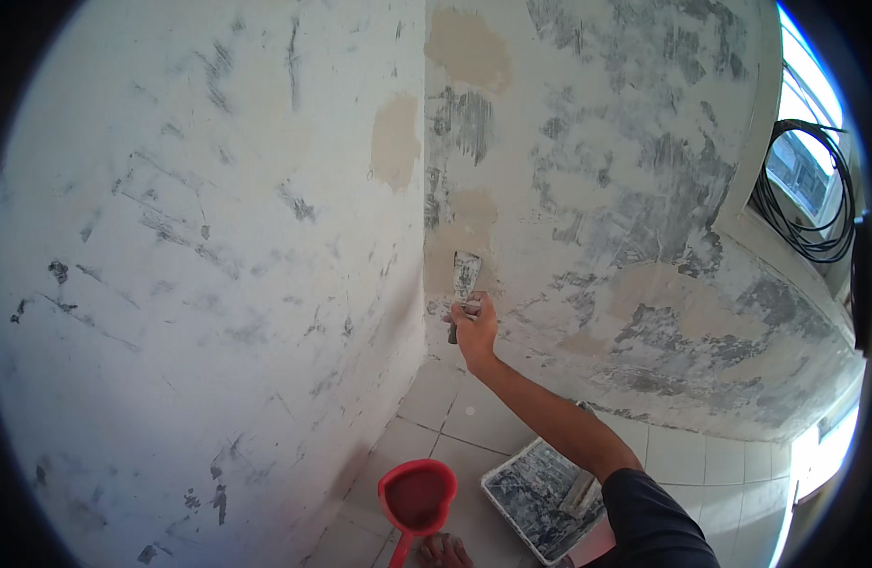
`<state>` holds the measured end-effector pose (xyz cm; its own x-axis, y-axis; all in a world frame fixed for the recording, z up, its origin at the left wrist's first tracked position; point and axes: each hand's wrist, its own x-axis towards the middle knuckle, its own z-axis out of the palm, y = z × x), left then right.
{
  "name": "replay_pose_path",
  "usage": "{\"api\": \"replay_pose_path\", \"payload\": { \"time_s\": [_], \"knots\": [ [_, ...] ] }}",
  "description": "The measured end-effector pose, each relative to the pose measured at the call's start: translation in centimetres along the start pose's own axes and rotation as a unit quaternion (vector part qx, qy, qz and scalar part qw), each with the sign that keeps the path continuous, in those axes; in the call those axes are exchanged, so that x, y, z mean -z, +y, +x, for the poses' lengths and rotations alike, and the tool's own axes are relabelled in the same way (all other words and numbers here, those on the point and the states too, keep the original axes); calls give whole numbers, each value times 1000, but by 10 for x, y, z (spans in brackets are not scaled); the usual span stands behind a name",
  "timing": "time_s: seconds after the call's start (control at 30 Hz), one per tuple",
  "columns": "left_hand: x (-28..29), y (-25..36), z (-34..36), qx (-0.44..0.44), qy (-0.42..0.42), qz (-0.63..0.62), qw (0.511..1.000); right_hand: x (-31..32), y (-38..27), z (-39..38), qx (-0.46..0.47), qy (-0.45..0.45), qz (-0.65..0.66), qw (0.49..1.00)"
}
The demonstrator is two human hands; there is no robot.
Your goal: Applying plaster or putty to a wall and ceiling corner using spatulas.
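Observation:
My right hand (pixel 475 331) is closed round the handle of a putty knife (pixel 466 271). Its blade, smeared with white and grey, points up and lies at the wall, beside the inner corner. Damp beige patches of filler (pixel 469 216) show around and above the blade. A red plastic dipper (pixel 418 496) is low in the picture, its handle running out at the lower edge. Whether anything holds that handle is not shown. My left hand is not in view.
A paint tray (pixel 512 481) smeared with grey and white sits on the floor tiles (pixel 427 393), a flat tool (pixel 580 494) lying in it. Toes (pixel 444 551) show beside the dipper's handle. Coiled black cable (pixel 803 248) hangs by the window at right. Patchy walls (pixel 218 312) meet at the corner.

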<state>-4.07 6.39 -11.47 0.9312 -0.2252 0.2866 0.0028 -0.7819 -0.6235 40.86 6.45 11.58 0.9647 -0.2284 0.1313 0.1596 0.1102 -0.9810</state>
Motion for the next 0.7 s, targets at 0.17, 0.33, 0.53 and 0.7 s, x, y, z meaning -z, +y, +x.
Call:
{"api": "replay_pose_path", "payload": {
  "time_s": [0.17, 0.33, 0.53, 0.7],
  "knots": [
    [-3, -23, -6, -33, 41, -29, 998, -20, -46, 24, 217, -22, 36, 975],
    [1, -11, -6, -235, -50, 428, 871, -27, -33, 23, 93, 2, 38, 995],
    [2, -10, -5, -252, -56, 501, 826, -21, -11, -1, 30, -43, -64, 997],
    [8, -4, 8, 183, 62, -366, 911, -33, -49, 34, 128, 3, 28, 991]
  ]
}}
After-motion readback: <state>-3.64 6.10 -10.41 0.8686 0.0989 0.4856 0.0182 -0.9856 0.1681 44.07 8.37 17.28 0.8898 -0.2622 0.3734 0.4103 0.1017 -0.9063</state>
